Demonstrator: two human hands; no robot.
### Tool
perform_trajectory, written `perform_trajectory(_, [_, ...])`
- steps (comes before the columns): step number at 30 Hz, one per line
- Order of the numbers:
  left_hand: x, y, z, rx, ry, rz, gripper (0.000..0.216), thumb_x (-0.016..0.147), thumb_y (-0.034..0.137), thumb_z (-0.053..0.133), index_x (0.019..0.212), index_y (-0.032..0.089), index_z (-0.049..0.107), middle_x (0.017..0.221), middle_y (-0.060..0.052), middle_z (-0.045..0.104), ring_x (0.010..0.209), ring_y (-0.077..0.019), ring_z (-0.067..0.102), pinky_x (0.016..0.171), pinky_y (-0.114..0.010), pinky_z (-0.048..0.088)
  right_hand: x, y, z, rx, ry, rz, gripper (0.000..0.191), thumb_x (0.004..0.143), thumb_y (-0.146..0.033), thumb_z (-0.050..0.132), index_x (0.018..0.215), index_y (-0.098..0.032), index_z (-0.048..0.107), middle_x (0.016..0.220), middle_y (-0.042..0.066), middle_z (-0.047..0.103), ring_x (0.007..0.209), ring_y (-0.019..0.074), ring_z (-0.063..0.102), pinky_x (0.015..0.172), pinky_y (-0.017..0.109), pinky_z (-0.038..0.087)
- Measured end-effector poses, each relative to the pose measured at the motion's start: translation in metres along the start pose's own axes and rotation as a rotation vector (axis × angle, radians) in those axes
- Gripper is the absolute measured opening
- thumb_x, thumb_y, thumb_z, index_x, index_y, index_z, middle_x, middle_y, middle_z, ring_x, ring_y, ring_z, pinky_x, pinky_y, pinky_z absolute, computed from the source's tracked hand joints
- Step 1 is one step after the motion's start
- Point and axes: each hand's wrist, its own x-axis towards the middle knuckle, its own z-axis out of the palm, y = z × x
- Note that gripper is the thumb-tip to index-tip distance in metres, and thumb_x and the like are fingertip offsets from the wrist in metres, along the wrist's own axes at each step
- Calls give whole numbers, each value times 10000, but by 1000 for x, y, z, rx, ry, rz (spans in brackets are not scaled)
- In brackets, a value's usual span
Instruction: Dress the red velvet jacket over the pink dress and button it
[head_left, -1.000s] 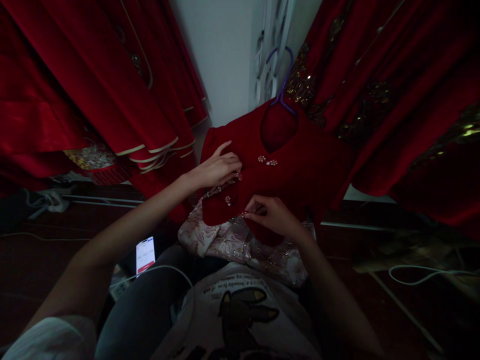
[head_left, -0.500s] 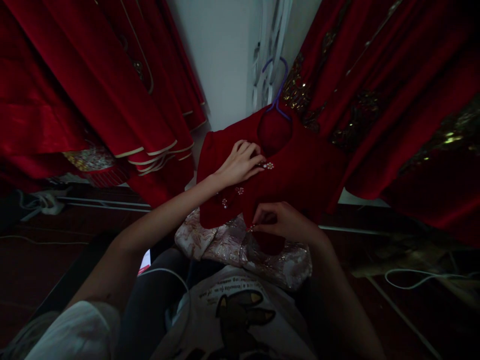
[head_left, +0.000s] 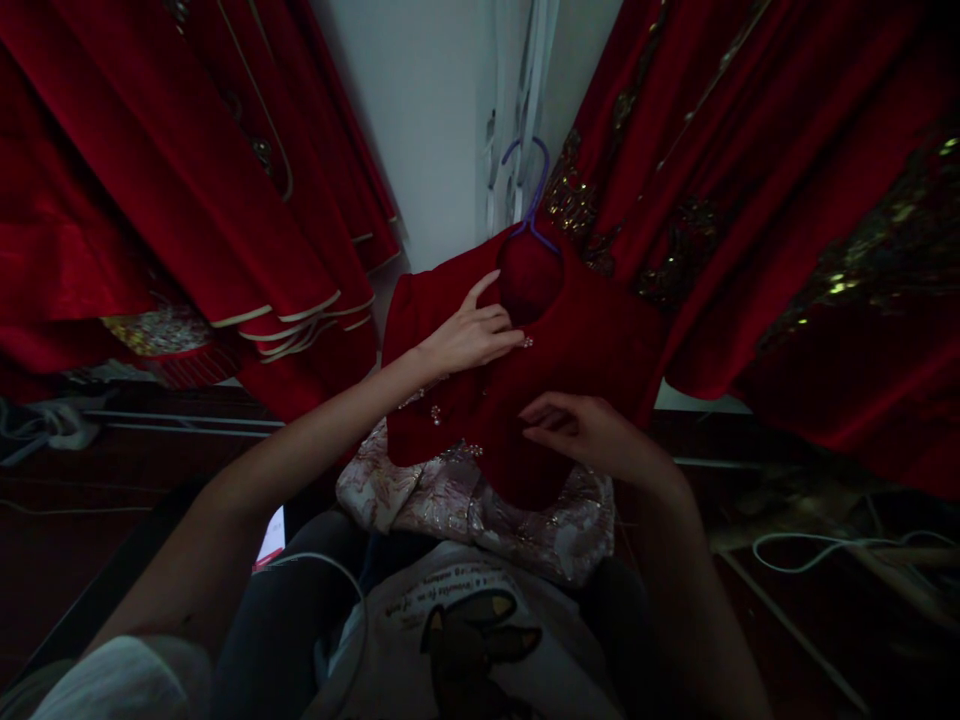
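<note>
A short red velvet top (head_left: 592, 340) hangs in front of me on a purple hanger (head_left: 529, 185), with small pearl buttons down its front. My left hand (head_left: 469, 335) lies on the chest of the top just below the neckline, fingers together and touching the cloth beside a pearl button (head_left: 527, 342). My right hand (head_left: 592, 435) rests lower on the front panel, fingers loosely curled against the fabric near the hem. Below the top a pale gold brocade skirt (head_left: 465, 500) lies over my lap.
Long red gowns (head_left: 187, 190) hang close on the left, and more red gowns with gold embroidery (head_left: 750, 200) on the right. A white wall (head_left: 435, 120) is behind. A lit phone (head_left: 271, 538) and a white cable (head_left: 825, 545) lie on the dark floor.
My left hand has moved up from the middle buttons to just under the neckline. My right hand has let go its pinch at the hem and shifted slightly right.
</note>
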Motion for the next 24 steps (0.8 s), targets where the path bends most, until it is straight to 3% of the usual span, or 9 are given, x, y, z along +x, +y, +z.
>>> perform_trajectory(3, [-2, 0, 0, 26, 56, -43, 218, 952, 318, 483, 1063, 227, 648, 849, 3, 671, 928, -183, 653, 1229, -592, 58, 17, -11, 2, 165, 197, -56, 272, 861, -406, 644, 1057, -221, 680, 1085, 57, 720, 957, 176, 699, 811, 322, 598])
perform_trajectory(5, [-3, -1, 7, 81, 149, -99, 302, 949, 283, 470, 1207, 177, 587, 1051, -63, 670, 1070, -230, 634, 1220, -606, 64, 35, -21, 11, 311, 327, -119, 389, 904, -478, 564, 1210, -246, 622, 1291, 75, 636, 1138, 191, 641, 904, 354, 583])
perform_trajectory(7, [-7, 1, 19, 144, 274, -195, 412, 932, 229, 465, 1337, 157, 486, 1295, -133, 574, 1262, -293, 528, 1207, -631, 56, 55, -28, 26, 344, 391, -130, 524, 932, -543, 483, 1365, -251, 521, 1410, 85, 549, 1284, 207, 548, 1033, 393, 510])
perform_trajectory(10, [-18, 4, 35, 206, 409, -409, 578, 894, 198, 491, 1450, 182, 333, 1534, -175, 325, 1455, -356, 266, 1190, -659, 54, 71, -26, 49, 215, 454, -27, 780, 906, -664, 416, 1503, -166, 361, 1511, 134, 430, 1436, 271, 356, 1166, 467, 342])
perform_trajectory(13, [-36, 1, 33, 217, 465, -634, 698, 847, 202, 553, 1481, 164, 264, 1599, -197, 154, 1497, -391, 103, 1185, -655, 104, 66, -7, 54, -25, 601, 112, 1044, 837, -761, 408, 1526, 5, 242, 1581, 250, 232, 1499, 358, 140, 1206, 532, 176])
perform_trajectory(15, [-50, -11, 20, 206, 475, -748, 695, 828, 213, 585, 1463, 151, 312, 1596, -204, 154, 1487, -402, 137, 1184, -623, 168, 56, 9, 43, -205, 704, 160, 1104, 828, -766, 401, 1500, 92, 219, 1567, 327, 174, 1492, 403, 107, 1191, 562, 153])
perform_trajectory(17, [-64, -32, 0, 174, 441, -832, 598, 828, 224, 585, 1402, 159, 428, 1561, -197, 259, 1440, -384, 283, 1164, -554, 278, 47, 23, 22, -377, 787, 157, 1056, 852, -726, 399, 1488, 102, 236, 1533, 358, 226, 1468, 418, 185, 1166, 571, 196])
perform_trajectory(21, [-76, -90, -38, 141, 364, -996, 362, 847, 230, 505, 1181, 214, 644, 1287, -130, 615, 1254, -350, 523, 1078, -495, 377, 43, 33, -31, -647, 905, 95, 873, 903, -630, 416, 1502, -8, 285, 1490, 310, 346, 1408, 397, 315, 1104, 581, 290])
perform_trajectory(24, [-64, -129, -52, 64, 419, -988, 373, 834, 215, 473, 1151, 177, 666, 1168, -116, 684, 1203, -300, 565, 1053, -423, 394, 52, 28, -65, -783, 917, 116, 748, 944, -594, 355, 1450, -45, 418, 1494, 285, 355, 1405, 399, 319, 1098, 591, 282])
